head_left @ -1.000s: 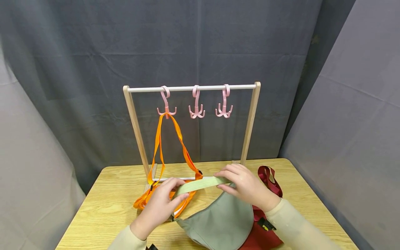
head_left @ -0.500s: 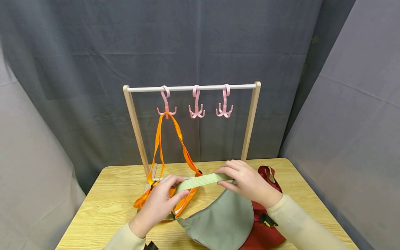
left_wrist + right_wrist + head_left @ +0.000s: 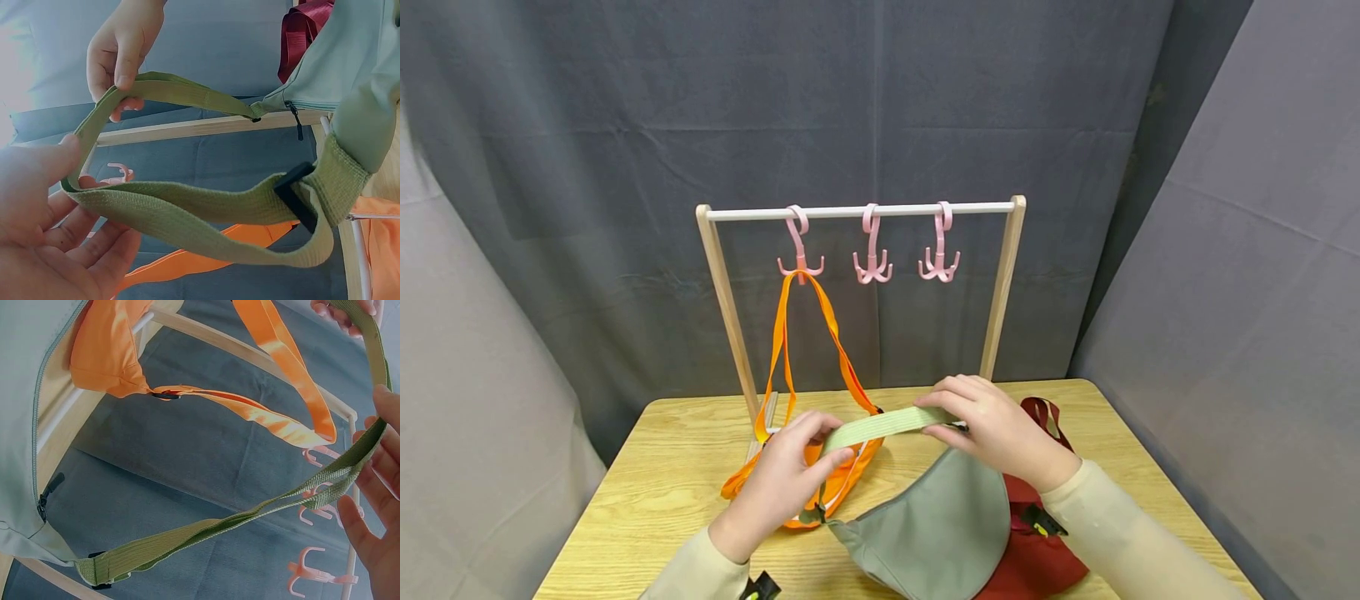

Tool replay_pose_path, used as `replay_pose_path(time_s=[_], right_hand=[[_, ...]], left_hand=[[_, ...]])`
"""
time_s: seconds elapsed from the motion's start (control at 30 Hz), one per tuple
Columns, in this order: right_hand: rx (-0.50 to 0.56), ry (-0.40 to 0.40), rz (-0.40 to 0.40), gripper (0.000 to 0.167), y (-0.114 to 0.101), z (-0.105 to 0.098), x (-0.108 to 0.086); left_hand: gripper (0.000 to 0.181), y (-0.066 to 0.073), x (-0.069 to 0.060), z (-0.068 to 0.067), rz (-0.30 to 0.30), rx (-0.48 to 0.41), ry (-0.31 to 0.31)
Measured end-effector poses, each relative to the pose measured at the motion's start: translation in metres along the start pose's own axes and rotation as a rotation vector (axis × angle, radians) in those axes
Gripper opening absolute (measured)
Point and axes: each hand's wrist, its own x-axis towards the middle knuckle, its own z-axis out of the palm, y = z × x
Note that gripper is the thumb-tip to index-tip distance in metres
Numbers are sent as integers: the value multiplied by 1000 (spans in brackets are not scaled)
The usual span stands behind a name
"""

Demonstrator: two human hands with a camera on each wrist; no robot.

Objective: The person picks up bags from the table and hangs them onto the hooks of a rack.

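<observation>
A sage-green sling bag [image 3: 936, 521] hangs low over the front of the table, its light-green strap [image 3: 883, 425] stretched between both hands. My left hand [image 3: 786, 479] pinches the strap's left part between thumb and fingers. The right hand [image 3: 1000, 429] pinches its other end in the same way. In the left wrist view the strap [image 3: 162, 194] runs doubled from a black buckle [image 3: 297, 195] up to the hands. An orange bag [image 3: 842, 479] stands behind, its strap [image 3: 781, 333] looped on the leftmost pink hook [image 3: 800, 250].
A wooden rack [image 3: 726, 308] with a white rod [image 3: 760, 215] stands at the table's back. The middle hook [image 3: 872, 250] and right hook [image 3: 938, 250] bear nothing. A dark-red bag [image 3: 1030, 558] lies at right on the table [image 3: 632, 500], partly under the green bag.
Both hands have risen slightly with the strap between them, the green bag following a little. The orange bag's body has shifted a bit and shows more plainly.
</observation>
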Motion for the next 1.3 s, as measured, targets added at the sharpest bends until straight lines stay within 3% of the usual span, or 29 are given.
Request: replay_pose_path(time_s=[0.5, 0.9, 1.3], right_hand=[[-25, 3, -29, 39, 0, -10, 12], [-39, -14, -34, 42, 0, -17, 20], [-49, -9, -34, 36, 0, -22, 27]], left_hand=[[25, 6, 4, -9, -8, -29, -2], [25, 6, 7, -12, 91, -8, 31], [21, 14, 13, -22, 99, -14, 10]])
